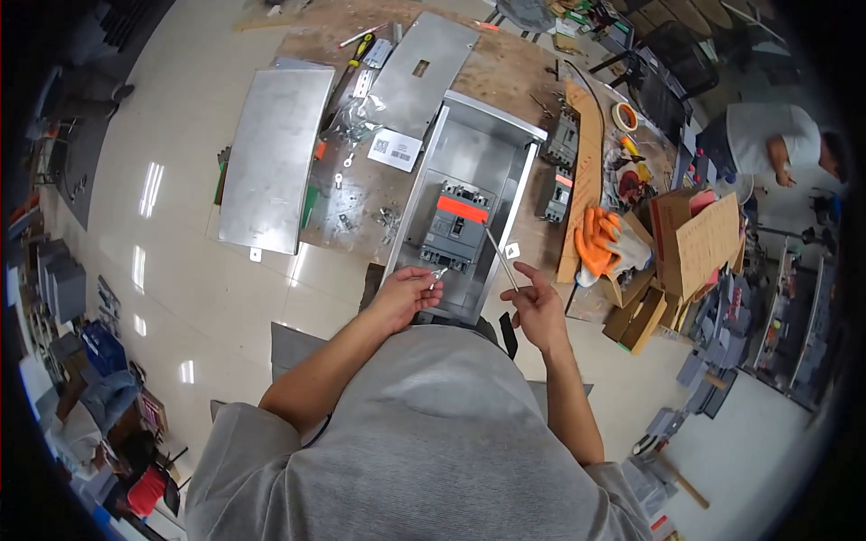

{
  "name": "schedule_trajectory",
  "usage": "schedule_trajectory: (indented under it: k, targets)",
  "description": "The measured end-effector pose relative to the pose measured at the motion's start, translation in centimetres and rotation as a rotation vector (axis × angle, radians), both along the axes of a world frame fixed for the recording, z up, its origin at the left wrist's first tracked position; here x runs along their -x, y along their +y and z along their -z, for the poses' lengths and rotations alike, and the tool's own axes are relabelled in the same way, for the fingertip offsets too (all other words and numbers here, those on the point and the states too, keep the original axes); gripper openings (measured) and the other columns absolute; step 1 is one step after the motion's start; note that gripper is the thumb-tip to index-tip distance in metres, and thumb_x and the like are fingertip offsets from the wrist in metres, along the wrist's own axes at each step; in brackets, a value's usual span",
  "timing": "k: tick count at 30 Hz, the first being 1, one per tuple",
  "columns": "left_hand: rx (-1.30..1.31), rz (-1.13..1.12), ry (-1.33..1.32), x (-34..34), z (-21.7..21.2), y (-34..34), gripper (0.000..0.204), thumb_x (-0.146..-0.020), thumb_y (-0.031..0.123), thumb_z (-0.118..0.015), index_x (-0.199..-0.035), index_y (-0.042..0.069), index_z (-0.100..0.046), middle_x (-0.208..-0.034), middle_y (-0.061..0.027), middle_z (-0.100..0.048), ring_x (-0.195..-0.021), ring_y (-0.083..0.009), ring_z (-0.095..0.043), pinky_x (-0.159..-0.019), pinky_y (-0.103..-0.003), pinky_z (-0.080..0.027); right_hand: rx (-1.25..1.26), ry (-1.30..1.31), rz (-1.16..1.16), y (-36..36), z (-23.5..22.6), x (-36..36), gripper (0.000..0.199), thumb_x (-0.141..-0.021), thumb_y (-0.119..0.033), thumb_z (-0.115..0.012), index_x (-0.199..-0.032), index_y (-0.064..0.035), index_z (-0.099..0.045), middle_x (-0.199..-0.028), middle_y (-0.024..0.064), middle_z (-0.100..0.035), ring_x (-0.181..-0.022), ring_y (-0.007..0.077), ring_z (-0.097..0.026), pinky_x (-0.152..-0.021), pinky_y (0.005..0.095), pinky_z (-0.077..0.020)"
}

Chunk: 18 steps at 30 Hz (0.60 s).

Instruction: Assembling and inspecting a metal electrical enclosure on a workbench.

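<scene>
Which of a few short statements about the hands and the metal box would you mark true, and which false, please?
1. A grey breaker sits inside the open metal box. True.
2. The right hand holds a slender rod. True.
3. The left hand holds a glove. False: it holds a small metal piece.
4. The tape roll lies inside the box. False: it lies outside, to the right.
5. The strip across the breaker is orange-red. True.
</scene>
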State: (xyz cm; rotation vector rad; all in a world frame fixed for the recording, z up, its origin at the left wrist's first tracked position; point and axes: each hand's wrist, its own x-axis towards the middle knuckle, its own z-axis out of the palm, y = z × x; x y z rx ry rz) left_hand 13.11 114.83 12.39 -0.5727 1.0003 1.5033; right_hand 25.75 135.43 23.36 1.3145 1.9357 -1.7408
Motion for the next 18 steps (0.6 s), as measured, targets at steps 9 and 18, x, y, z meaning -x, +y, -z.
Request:
schedule_trajectory:
  k: [9,18]
  targets:
    - [0.014,-0.197,-0.076,-2.0,3.1,1.3,0.013,-0.092,0.006,-0.058,-0.104,0.006,-0.055,-0.097,-0.0120,-0.065,-0.085,-0.0221,-0.063,-0.076,-0.035,-0.053,-0.191,0.016,-0.366,-0.2,-0.9,2.2,0.029,-0.086,-0.001,-0.050,-0.114,-0.0035,-0.053,-0.084,0.0070,-0.069,-0.052,0.0105,-0.056,-0.051,0.0256,-0.0463]
    - [0.086,-0.454,0.047,-2.3,2.4,3.0,0.014,-0.091,0.005,-0.059,-0.104,0.003,-0.055,-0.097,-0.0120,-0.065,-0.085,-0.0213,-0.064,-0.075,-0.033,-0.054,-0.385,0.043,-0.585,0.6,-0.7,2.7,0.026,-0.083,-0.006,-0.055,-0.108,-0.0057,-0.062,-0.079,0.0066,-0.071,-0.060,0.0148,-0.061,-0.059,0.0297,-0.0494]
